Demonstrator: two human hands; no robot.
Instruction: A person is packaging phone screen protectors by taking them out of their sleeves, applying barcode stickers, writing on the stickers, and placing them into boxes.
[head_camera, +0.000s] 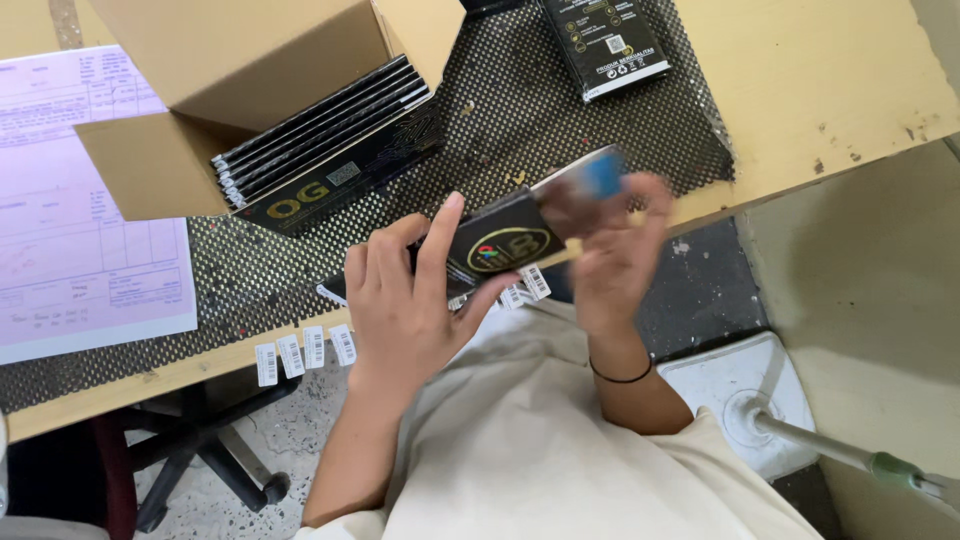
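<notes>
Two hands hold one flat black packet (500, 245) over the near edge of the table (820, 90). The left hand (410, 300) grips its near end, thumb below and fingers spread over the top face. The right hand (615, 245) is blurred with motion at the far end; it seems closed on that end, where a small blue patch shows, but how the fingers sit I cannot tell.

The step in hand looks like labelling or checking a single packet taken from the stock. White barcode stickers (305, 350) hang in a row off the table edge just left of the left hand, and a few more (525, 288) hang just under the packet. The next move, as I judge it, calls for a steady grip from the left hand, so that the right can work cleanly on the face of the packet.

The packet is thin, rigid and glossy, black with a gold oval mark on its face. More like it stand packed on edge in an open cardboard box (150, 165) lying on its side on the black dotted mat (500, 120). Another black packet (605, 45) lies flat at the far side of the mat, and a pale printed sheet (70, 200) lies to the left.
</notes>
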